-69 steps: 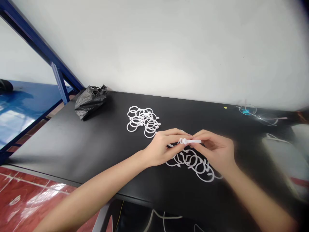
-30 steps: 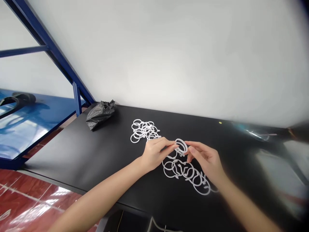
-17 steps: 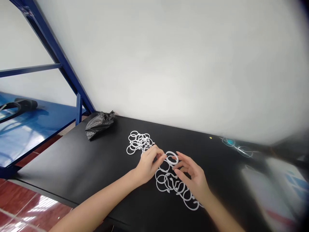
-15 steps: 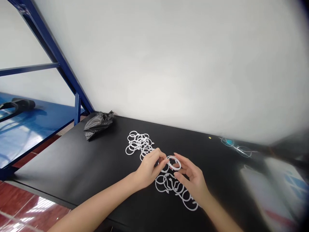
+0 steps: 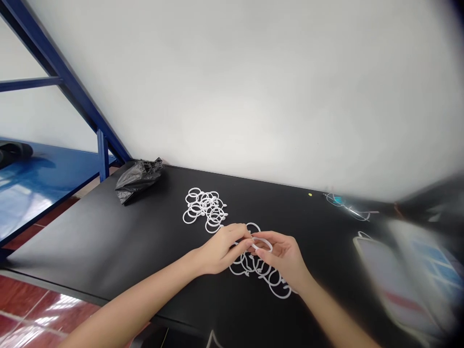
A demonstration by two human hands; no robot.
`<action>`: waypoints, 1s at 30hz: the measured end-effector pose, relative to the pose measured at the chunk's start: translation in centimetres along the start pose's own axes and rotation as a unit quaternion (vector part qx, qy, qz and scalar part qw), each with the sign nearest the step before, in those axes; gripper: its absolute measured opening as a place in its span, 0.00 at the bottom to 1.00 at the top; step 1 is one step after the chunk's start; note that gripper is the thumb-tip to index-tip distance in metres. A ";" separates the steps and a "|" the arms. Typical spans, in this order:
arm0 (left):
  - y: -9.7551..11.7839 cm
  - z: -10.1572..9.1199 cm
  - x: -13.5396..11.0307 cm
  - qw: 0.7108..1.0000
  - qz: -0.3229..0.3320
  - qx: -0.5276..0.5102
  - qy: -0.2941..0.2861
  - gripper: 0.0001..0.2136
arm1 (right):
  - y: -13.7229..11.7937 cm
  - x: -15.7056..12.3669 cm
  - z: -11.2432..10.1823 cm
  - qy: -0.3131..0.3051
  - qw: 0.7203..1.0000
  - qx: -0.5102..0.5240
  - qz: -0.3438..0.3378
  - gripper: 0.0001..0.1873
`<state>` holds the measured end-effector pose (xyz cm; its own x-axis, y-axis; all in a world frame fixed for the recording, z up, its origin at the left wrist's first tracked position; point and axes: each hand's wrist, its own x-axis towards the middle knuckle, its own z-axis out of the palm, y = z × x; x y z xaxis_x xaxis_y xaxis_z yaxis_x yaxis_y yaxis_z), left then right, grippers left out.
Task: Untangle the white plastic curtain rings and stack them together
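Between both hands is a white plastic ring [image 5: 264,244], held just above the table. My left hand [image 5: 229,245] pinches the ring's left side, with thumb and fingers closed. My right hand [image 5: 284,253] grips the same ring from the right, its thumb in front and fingers behind. Under and below the hands lies a loose group of white rings [image 5: 279,291], some of them open at a joint and partly covered by my hands. A second pile of white rings [image 5: 197,209] sits further back to the left.
A crumpled black plastic bag [image 5: 139,180] lies at the back left of the black table [image 5: 108,251]. Glasses [image 5: 348,209] rest near the wall at right, with blurred white packs [image 5: 395,285] closer in. A blue metal frame [image 5: 78,104] rises at left.
My hands have come closer together on the ring, and the ring is tilted flatter. The right fingers have closed in on it. The whole view has shifted slightly.
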<state>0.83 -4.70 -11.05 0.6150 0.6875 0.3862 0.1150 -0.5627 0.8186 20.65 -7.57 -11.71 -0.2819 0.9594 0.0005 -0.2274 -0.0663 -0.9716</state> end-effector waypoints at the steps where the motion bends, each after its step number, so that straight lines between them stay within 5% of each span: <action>1: 0.0 -0.1 0.1 1.000 -0.002 -0.006 -0.002 0.09 | -0.1 0.0 -0.1 -0.002 1.000 0.004 0.009 0.12; 11: 0.6 -0.2 0.4 0.988 -0.110 -0.107 -0.006 0.15 | -0.2 0.3 -0.2 0.009 0.998 0.032 0.057 0.11; 19: 0.2 0.0 0.3 0.983 -0.132 -0.131 -0.004 0.17 | -0.3 0.4 0.0 0.021 0.997 0.026 0.063 0.12; 30: -0.5 0.1 0.0 0.997 -0.031 0.072 -0.019 0.14 | -0.3 0.6 0.3 0.046 0.997 0.015 0.053 0.15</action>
<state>0.87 -4.49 -11.54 0.6320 0.7071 0.3173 0.2638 -0.5812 0.7698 20.31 -7.05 -11.37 -0.2192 0.9676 -0.1256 -0.2288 -0.1761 -0.9574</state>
